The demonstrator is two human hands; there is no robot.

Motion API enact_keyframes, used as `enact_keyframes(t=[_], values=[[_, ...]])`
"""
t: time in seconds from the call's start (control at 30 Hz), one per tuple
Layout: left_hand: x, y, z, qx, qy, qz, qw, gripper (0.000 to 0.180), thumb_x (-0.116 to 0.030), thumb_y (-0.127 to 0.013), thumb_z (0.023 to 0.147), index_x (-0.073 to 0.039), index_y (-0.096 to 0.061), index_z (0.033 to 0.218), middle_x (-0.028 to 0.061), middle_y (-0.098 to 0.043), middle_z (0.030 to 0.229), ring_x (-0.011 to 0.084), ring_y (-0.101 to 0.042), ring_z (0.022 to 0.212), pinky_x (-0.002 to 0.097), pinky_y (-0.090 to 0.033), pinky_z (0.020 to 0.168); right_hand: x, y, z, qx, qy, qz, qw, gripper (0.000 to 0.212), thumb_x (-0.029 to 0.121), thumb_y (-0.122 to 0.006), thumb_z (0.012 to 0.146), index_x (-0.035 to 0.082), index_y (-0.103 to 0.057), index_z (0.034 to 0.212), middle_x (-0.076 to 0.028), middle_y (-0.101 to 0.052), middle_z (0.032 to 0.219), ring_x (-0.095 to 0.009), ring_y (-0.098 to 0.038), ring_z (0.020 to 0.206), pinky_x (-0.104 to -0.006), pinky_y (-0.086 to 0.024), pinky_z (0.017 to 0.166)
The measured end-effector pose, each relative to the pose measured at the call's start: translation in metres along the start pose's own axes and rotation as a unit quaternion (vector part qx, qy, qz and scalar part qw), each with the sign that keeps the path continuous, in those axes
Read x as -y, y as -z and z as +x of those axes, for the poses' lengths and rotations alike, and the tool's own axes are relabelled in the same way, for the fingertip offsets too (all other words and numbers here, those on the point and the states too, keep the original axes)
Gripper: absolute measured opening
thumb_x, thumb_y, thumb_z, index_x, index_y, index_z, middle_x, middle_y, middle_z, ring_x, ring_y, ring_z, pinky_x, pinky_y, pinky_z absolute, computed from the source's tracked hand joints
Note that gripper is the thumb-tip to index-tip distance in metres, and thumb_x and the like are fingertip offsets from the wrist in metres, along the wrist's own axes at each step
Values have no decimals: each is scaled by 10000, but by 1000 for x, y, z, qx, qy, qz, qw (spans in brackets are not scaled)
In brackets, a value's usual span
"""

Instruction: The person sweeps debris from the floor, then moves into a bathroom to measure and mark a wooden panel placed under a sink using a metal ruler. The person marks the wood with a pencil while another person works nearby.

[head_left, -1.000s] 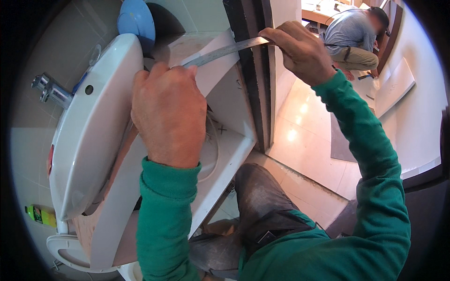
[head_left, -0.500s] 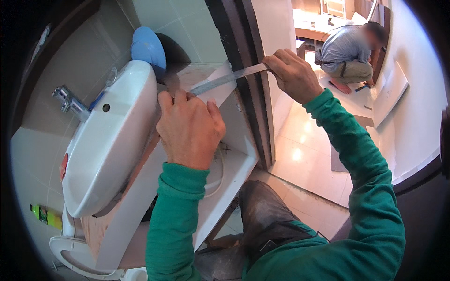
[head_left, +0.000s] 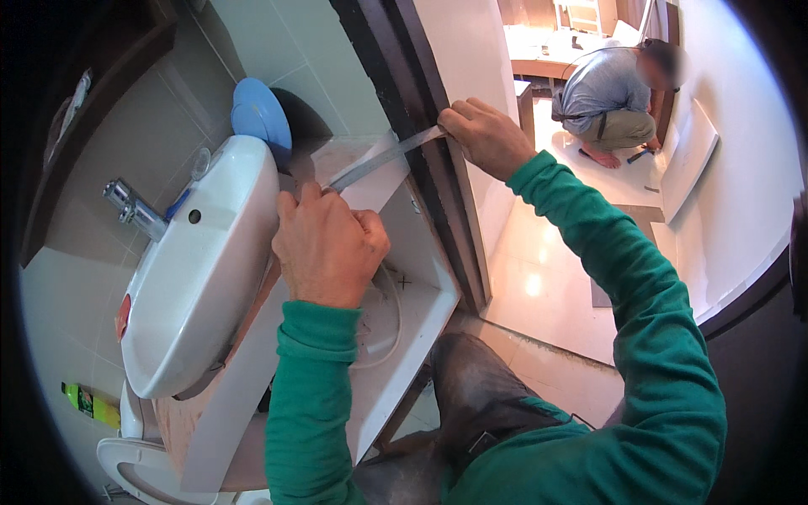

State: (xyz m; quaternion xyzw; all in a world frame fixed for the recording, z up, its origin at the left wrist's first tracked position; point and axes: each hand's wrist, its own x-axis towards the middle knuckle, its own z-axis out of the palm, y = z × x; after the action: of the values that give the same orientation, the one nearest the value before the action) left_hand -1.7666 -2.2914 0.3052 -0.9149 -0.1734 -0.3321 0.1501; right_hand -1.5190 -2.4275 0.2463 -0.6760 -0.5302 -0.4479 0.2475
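Note:
A thin, flat grey strip (head_left: 383, 158), whose exact kind I cannot make out, stretches slantwise between my hands. My left hand (head_left: 328, 248) is closed on its lower end, over the back corner of a white vanity cabinet (head_left: 421, 278). The fingertips of that hand are partly hidden. Its other end is pinched by my right hand (head_left: 488, 139), in front of the dark door frame (head_left: 421, 109). The strip crosses above a pale panel standing at the cabinet's back edge.
Left of my hands sits a white washbasin (head_left: 202, 261) with a chrome tap (head_left: 135, 209). A blue rounded object (head_left: 261, 114) stands behind it. A toilet (head_left: 151, 463) is at lower left. Beyond the doorway, another person (head_left: 610, 97) crouches beside leaning white panels (head_left: 688, 160).
My right hand has moved left and slightly down with the strip's end. My left hand has shifted a little left and down. The view has also shifted slightly.

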Motion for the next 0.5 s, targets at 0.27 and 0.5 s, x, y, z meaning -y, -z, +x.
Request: enact_keyframes(t=[0.27,0.5], values=[[-6,3,2,19,17,-23,999,385,-208,-615,763,75,-745,989,157,-688,1087,360,-605,977,490,-559,826,6,31,-11,-14,11,-41,999,91,96,-621,924,29,-570,959,-100,-578,878,-281,-609,849,-388,-541,761],[7,8,5,40,-11,-20,999,405,-189,-618,733,74,-751,1011,169,-701,1084,370,-612,941,480,-555,817,32,50,-16,19,-5,-85,996,95,91,-642,903,33,-588,956,-99,-581,852,-272,-620,800,-384,-551,723]])
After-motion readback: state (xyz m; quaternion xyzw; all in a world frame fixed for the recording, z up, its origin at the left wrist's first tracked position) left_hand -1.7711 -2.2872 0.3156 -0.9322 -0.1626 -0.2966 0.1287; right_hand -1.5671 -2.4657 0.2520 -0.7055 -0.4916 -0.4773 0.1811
